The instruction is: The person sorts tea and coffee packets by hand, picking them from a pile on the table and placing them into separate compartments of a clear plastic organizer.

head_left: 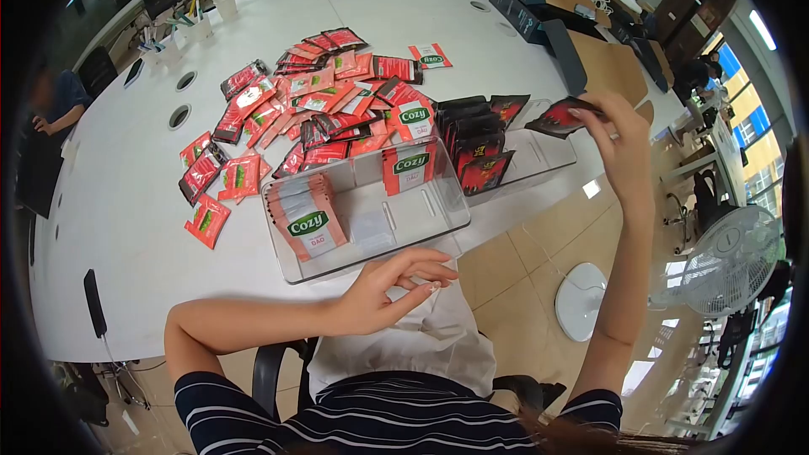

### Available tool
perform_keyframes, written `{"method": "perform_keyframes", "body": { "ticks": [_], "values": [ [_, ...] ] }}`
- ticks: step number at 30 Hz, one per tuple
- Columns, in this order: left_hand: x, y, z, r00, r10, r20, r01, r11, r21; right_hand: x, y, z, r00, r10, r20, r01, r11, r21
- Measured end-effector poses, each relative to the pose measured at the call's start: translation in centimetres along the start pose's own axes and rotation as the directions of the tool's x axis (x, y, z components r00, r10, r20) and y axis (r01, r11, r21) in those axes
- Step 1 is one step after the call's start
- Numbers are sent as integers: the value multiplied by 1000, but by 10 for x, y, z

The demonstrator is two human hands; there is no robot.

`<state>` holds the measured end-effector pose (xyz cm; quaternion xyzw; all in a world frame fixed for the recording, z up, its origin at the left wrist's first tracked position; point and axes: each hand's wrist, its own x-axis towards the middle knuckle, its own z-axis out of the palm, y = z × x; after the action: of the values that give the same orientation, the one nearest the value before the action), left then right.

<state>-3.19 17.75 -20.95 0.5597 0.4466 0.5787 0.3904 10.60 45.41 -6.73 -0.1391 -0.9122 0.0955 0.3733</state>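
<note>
Over the right end of the farther clear bin, the right hand pinches a dark sachet by its edge, thumb and forefinger closed on it and the other fingers loosely bent. The sachet juts out to the left of that pinch, tilted, its red-printed face partly showing. Just left of the grip, within the same bin, a row of dark sachets stands packed together, with one more leaning near the far wall. Farther left and nearer the body is the nearer clear bin, its side close against the other; a stack of Cozy sachets leans at its left end, and a single upright Cozy sachet is at its far wall. Well below and left of the pinch, the left hand hangs above the lap beside the nearer bin's front edge, its fingers half-curled and apart, with hold of nothing that shows; whether it touches the bin I cannot tell. Beyond the bins, left of the grip, a loose heap of red and dark packets spreads over the white table. Just past the right hand lies an open cardboard box, while a white fan stands below and to the right of the grip.
</note>
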Motion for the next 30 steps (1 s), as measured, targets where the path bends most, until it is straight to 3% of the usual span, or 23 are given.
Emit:
{"method": "perform_keyframes", "body": {
  "ticks": [2, 5, 8, 11, 17, 21, 24, 27, 30],
  "values": [
    [0, 2, -1, 1000, -4, -9, 4, 1000, 11, 2, 21, 15, 992, -96, 80, 105, 987, -121],
    [0, 2, 1, 1000, -17, -24, 17, 1000, 3, 3, 34, 50, 978, -119, 169, 122, 992, -8],
    [-2, 1, 1, 999, -35, -26, 35, 999, -5, 8, 35, 59, 964, -93, 248, 121, 988, -97],
    [-3, 2, 0, 998, -54, -16, 53, 998, -13, 13, 31, 60, 984, -62, 169, 72, 996, -50],
    [-3, 1, 0, 997, -76, -3, 75, 997, -31, 14, 49, 72, 965, -158, 210, 159, 987, 15],
    [-2, 4, -1, 999, -49, 2, 49, 999, -7, 18, 62, 78, 945, -89, 316, 44, 988, 148],
    [-3, 3, -1, 996, -85, 2, 85, 996, -21, 21, 70, 85, 939, -68, 338, 23, 991, 133],
    [-3, 4, 0, 995, -104, 8, 104, 994, -27, 26, 71, 86, 906, -56, 419, -89, 943, 321],
    [-4, 9, -1, 989, -147, 29, 149, 988, -39, 29, 68, 85, 900, -73, 429, -54, 960, 276]
  ]
}}
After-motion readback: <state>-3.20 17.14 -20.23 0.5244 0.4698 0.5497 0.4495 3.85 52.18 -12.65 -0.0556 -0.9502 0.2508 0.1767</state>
